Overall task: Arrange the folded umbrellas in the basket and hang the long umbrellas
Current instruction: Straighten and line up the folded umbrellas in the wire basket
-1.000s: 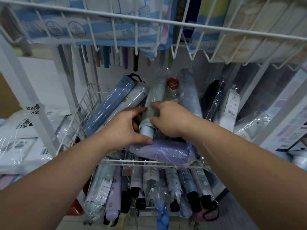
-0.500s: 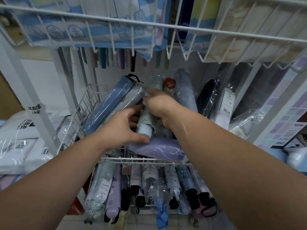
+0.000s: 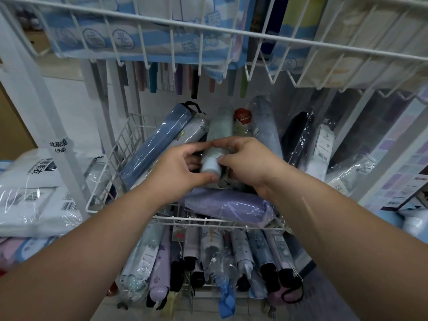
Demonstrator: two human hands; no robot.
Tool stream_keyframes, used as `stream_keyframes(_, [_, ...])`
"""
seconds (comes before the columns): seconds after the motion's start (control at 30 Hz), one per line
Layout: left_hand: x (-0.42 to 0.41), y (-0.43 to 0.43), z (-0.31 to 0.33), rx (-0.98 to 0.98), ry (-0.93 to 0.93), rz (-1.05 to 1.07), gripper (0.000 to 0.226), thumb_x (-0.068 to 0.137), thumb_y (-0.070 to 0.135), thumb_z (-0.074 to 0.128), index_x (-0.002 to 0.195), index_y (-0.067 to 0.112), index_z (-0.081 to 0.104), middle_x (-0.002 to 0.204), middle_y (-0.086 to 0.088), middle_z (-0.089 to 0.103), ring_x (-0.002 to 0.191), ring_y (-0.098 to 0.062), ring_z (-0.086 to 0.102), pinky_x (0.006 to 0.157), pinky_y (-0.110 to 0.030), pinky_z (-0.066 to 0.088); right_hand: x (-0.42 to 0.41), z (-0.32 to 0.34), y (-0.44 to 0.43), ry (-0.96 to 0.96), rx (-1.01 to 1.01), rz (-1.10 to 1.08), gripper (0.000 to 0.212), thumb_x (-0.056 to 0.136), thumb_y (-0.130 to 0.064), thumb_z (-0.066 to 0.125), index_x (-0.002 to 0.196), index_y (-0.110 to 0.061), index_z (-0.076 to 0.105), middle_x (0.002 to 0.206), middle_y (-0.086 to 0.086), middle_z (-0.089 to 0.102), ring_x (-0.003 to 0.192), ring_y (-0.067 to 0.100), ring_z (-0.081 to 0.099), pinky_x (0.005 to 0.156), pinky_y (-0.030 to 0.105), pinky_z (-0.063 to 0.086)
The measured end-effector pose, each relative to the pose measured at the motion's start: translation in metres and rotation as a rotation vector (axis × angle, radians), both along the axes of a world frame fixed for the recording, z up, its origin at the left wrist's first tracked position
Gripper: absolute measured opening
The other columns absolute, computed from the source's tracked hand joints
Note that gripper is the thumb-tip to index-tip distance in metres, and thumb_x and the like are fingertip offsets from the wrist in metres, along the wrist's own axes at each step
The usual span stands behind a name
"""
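White wire basket [image 3: 108, 163] holds roughly eight wrapped folded umbrellas. Left grip [image 3: 178, 167] and right grip [image 3: 245, 161] both clasp the near end of the mint umbrella [image 3: 220, 130], which lies mid-basket. A purple umbrella [image 3: 231, 205] lies crosswise along the front rim. The upper basket [image 3: 231, 31] hangs close overhead.

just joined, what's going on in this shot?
A person is sorting folded umbrellas in a white wire basket. The left hand and the right hand both grip the near end of a pale green folded umbrella, which lies lengthwise among the others. A blue umbrella lies to its left, and a purple umbrella lies crosswise along the basket's front. Whether the green one is going in or coming out cannot be told.
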State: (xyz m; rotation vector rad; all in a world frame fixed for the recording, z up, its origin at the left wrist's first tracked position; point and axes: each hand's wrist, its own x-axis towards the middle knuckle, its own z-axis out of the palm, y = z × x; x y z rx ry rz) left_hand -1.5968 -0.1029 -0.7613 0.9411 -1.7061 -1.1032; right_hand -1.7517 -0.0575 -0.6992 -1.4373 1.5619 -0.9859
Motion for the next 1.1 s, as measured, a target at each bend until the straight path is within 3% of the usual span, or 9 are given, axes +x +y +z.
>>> stream_keyframes(0.1, [-0.007,-0.002,-0.011,-0.058,-0.028,0.087,0.064,0.064,-0.002,0.091,0.122,0.011,0.067,0.093,0.001,0.074,0.077,-0.003,0.072,0.080,-0.025,0.060,0.001,0.009,0.006,0.592,-0.049,0.082,0.040,0.095,-0.014,0.053,0.134,-0.022,0.059,0.123,0.005,0.064,0.112,0.024,0.062,0.097,0.035,0.051])
stream_keyframes(0.17, [-0.014,-0.001,-0.017,-0.127,-0.116,0.079,0.045,0.061,0.016,0.093,0.098,0.029,0.072,0.084,0.008,0.075,0.072,-0.003,0.069,0.073,-0.024,0.056,0.005,0.013,0.005,0.993,-0.173,0.069,0.036,0.097,-0.019,0.049,0.131,-0.020,0.058,0.125,0.012,0.063,0.114,0.030,0.060,0.088,0.031,0.048])
stream_keyframes(0.27, [-0.018,0.000,-0.017,-0.145,-0.267,0.021,0.038,0.073,0.003,0.085,0.066,0.031,0.059,0.054,0.023,0.063,0.054,0.011,0.054,0.058,-0.011,0.042,0.018,0.010,-0.011,1.155,-0.304,0.079,0.030,0.096,-0.021,0.049,0.124,-0.017,0.059,0.121,0.015,0.058,0.108,0.033,0.059,0.077,0.029,0.038])
stream_keyframes(0.37, [-0.001,-0.005,-0.009,-0.185,-0.459,0.089,0.032,0.080,0.007,0.078,0.060,0.025,0.061,0.049,0.018,0.057,0.051,0.006,0.049,0.056,-0.022,0.040,0.031,-0.001,-0.038,1.225,-0.197,0.248,0.034,0.097,-0.023,0.045,0.128,-0.014,0.057,0.133,0.015,0.053,0.129,0.033,0.045,0.105,0.039,0.037])
stream_keyframes(0.47, [0.032,-0.014,-0.003,-0.219,-0.612,0.198,0.010,0.083,0.013,0.075,0.090,0.019,0.079,0.084,0.007,0.075,0.081,-0.010,0.068,0.074,-0.022,0.047,0.032,-0.004,-0.053,1.233,-0.118,0.259,0.039,0.099,-0.026,0.044,0.137,-0.016,0.050,0.140,0.015,0.049,0.130,0.034,0.042,0.106,0.043,0.035])
stream_keyframes(0.63, [0.079,-0.048,-0.002,-0.307,-0.710,0.454,0.047,0.082,0.013,0.068,0.128,0.020,0.064,0.119,-0.017,0.064,0.109,-0.037,0.061,0.091,-0.037,0.050,0.043,-0.013,-0.062,1.308,-0.158,0.256,0.052,0.096,-0.029,0.049,0.147,-0.024,0.040,0.155,0.014,0.034,0.147,0.037,0.018,0.121,0.051,0.017])
stream_keyframes(0.83, [0.082,-0.085,-0.005,-0.032,-0.815,0.308,0.072,0.089,0.019,0.063,0.151,0.040,0.033,0.134,-0.012,0.058,0.112,-0.034,0.062,0.085,-0.029,0.048,0.082,-0.031,-0.074,1.266,-0.183,0.380,0.061,0.092,-0.026,0.052,0.148,-0.042,0.032,0.158,0.000,0.023,0.144,0.035,0.016,0.112,0.057,0.027])
stream_keyframes(0.97, [0.080,-0.094,-0.012,-0.072,-0.778,0.278,0.080,0.092,0.014,0.061,0.156,0.043,0.022,0.140,-0.013,0.057,0.117,-0.033,0.062,0.094,-0.032,0.050,0.079,-0.039,-0.085,1.292,-0.101,0.436,0.068,0.096,-0.032,0.052,0.151,-0.051,0.018,0.164,-0.011,0.007,0.149,0.035,-0.004,0.114,0.064,0.016])
stream_keyframes(1.1, [0.079,-0.100,-0.021,-0.111,-0.750,0.252,0.079,0.094,0.017,0.063,0.152,0.053,0.023,0.147,-0.013,0.048,0.123,-0.034,0.058,0.101,-0.034,0.047,0.064,-0.042,-0.083,1.384,-0.147,0.471,0.076,0.092,-0.035,0.058,0.149,-0.056,0.011,0.165,-0.012,0.004,0.150,0.033,-0.004,0.117,0.061,0.013])
